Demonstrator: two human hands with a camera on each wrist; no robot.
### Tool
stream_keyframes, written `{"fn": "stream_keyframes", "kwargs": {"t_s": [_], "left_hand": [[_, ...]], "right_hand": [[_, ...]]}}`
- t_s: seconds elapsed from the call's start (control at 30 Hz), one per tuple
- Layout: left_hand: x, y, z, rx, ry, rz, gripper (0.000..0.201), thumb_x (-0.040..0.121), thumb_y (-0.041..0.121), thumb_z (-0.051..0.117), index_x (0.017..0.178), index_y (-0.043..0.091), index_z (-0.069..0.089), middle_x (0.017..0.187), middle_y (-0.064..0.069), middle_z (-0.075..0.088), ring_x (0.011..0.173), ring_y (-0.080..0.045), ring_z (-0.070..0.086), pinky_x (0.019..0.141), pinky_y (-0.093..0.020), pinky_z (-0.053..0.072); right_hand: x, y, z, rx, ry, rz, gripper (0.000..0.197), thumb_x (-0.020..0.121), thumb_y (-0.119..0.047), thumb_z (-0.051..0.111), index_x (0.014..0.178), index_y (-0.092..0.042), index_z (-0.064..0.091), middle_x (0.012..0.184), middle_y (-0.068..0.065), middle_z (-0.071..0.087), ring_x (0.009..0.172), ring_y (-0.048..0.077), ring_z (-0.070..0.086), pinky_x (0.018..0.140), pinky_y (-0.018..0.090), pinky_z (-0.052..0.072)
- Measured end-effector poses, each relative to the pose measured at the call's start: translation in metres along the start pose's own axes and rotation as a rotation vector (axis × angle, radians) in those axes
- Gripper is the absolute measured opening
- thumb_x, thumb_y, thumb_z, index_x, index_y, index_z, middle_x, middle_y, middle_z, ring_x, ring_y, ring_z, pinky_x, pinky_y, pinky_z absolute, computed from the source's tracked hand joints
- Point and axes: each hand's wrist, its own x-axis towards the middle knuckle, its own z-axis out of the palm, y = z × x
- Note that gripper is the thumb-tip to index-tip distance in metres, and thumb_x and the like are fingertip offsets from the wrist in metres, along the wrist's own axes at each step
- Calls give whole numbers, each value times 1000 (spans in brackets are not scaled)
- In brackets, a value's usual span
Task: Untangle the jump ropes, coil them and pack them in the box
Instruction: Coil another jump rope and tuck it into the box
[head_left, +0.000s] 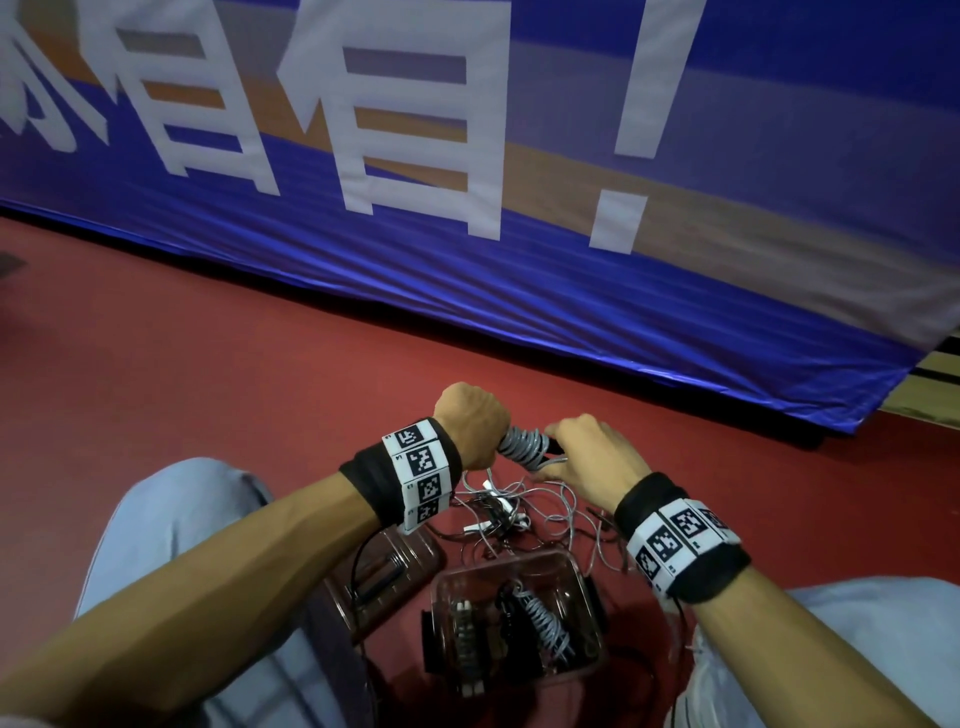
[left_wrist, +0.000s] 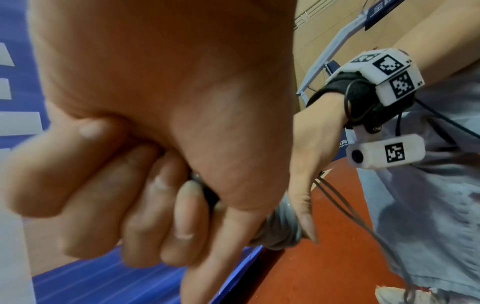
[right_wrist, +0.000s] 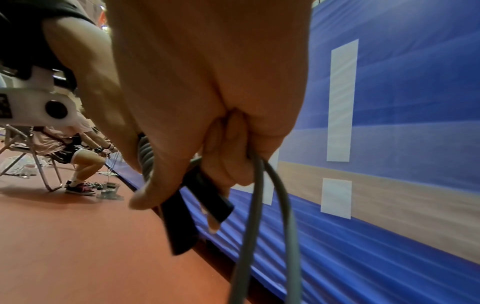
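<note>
Both hands working: left hand (head_left: 470, 415) gripping the half-wound grey rope coil (head_left: 522, 447), right hand (head_left: 584, 457) pinching 2 loose strands; tension wants keeping even, turns snug.

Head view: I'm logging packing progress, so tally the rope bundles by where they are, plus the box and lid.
coiled rope held by left hand and right hand: 1
grey coil in the box: 1
darker bundle in the box: 1
tangled pile on the floor: 1 (ropes inside cannot be counted)
clear box: 1
lid: 1
Total: 6
</note>
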Motion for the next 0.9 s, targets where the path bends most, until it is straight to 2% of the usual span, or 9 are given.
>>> {"fn": "stream_keyframes", "kwargs": {"t_s": [0.13, 0.2, 0.27, 0.4, 0.47, 0.57, 0.67, 0.8, 0.9], "left_hand": [[0, -14, 0, 40, 106, 95, 16, 94, 25, 55, 100, 16, 67, 101, -2, 71, 91, -25, 70, 66, -33, 42], [0, -24, -4, 78, 147, 155, 15, 93, 20, 55, 100, 16, 67, 104, -4, 72, 94, -28, 70, 67, -34, 41], [-1, -35, -9, 109, 185, 199, 16, 92, 18, 54, 100, 16, 67, 103, -5, 72, 95, -30, 69, 69, -35, 43], [0, -54, -14, 130, 314, 300, 11, 87, 16, 57, 87, 19, 68, 87, -2, 73, 81, -29, 71, 61, -33, 43], [3, -61, -13, 136, 414, 369, 5, 81, 19, 64, 81, 21, 69, 76, 1, 70, 69, -27, 70, 53, -31, 42], [9, -65, -8, 109, 620, 475, 4, 81, 20, 72, 82, 19, 69, 72, 1, 67, 62, -26, 66, 46, -31, 47], [12, -60, -4, 84, 797, 537, 17, 88, 26, 74, 80, 15, 64, 68, -1, 63, 57, -27, 62, 44, -33, 49], [14, -61, -1, 45, 928, 550, 25, 98, 30, 61, 80, 13, 62, 65, -2, 59, 54, -27, 59, 43, -32, 49], [15, -66, 1, 17, 966, 525, 28, 101, 31, 57, 79, 13, 60, 66, -3, 59, 54, -28, 59, 43, -34, 49]], "right_hand": [[2, 1, 0, 127, -125, -21, 47, 80, -56, 79, 89, -11, 70, 78, 4, 68, 66, 19, 63, 60, 32, 51], [2, 1, 1, 243, -132, -36, 45, 82, -56, 78, 74, -13, 67, 66, -1, 60, 52, 15, 49, 49, 28, 38], [1, -1, 1, 352, -124, -53, 52, 84, -55, 77, 60, -12, 59, 55, -3, 47, 46, 13, 34, 45, 26, 28], [-2, -8, -5, 515, -125, -68, 68, 86, -58, 73, 73, 7, 60, 55, 2, 38, 46, 12, 27, 43, 23, 23], [-6, -13, -10, 568, -177, -57, 68, 88, -55, 72, 77, 10, 59, 53, 0, 33, 43, 11, 23, 41, 20, 20], [-7, -16, -9, 625, -252, -38, 69, 89, -57, 70, 82, 11, 59, 52, -4, 28, 42, 11, 20, 41, 22, 16], [-9, -21, -7, 653, -318, -62, 70, 87, -63, 68, 92, 6, 66, 52, -7, 28, 43, 10, 20, 43, 26, 16], [-14, -22, -14, 807, -397, -37, 33, 96, -40, 69, 110, -10, 74, 40, -15, 39, 35, 1, 30, 40, 16, 21], [-11, -21, -13, 1015, -461, -16, 32, 94, -37, 72, 116, -14, 73, 53, -8, 54, 42, 7, 29, 41, 20, 21]]}}
